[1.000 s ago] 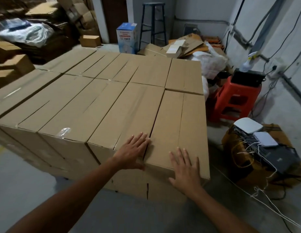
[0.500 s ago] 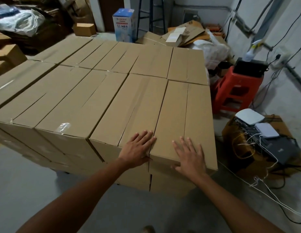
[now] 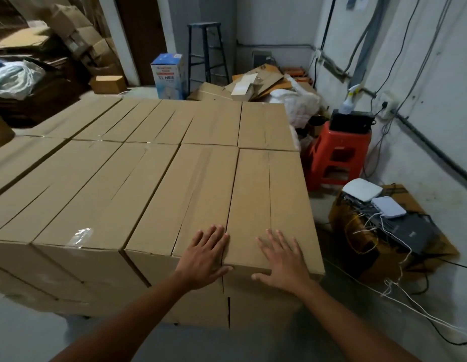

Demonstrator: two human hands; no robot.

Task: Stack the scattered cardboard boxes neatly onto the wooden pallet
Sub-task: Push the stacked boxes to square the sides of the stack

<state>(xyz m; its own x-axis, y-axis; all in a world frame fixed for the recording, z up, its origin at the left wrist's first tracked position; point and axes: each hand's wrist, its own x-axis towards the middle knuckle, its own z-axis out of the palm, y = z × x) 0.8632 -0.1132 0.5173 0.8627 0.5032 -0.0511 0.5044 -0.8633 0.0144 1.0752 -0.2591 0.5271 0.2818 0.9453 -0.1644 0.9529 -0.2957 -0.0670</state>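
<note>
Fingers (image 3: 280, 242) of both hands lie straight and spread, flat on cardboard, gripping nothing.

Stack (image 3: 117, 184): boxes packed in tight rows, at least two layers. The pallet beneath is hidden.

Corner box (image 3: 269, 199): right hand (image 3: 282, 259) rests on its near edge. Left hand (image 3: 205, 254) bridges the seam (image 3: 231, 194) to the neighbour (image 3: 196, 199).

Judgement: squaring-up step. Press evenly through both palms, push straight inward, close the seam and keep the front faces flush.

Plain brown cardboard boxes (image 3: 154, 184), taped shut, packed edge-to-edge in neat rows, stacked 2+ layers.
</note>
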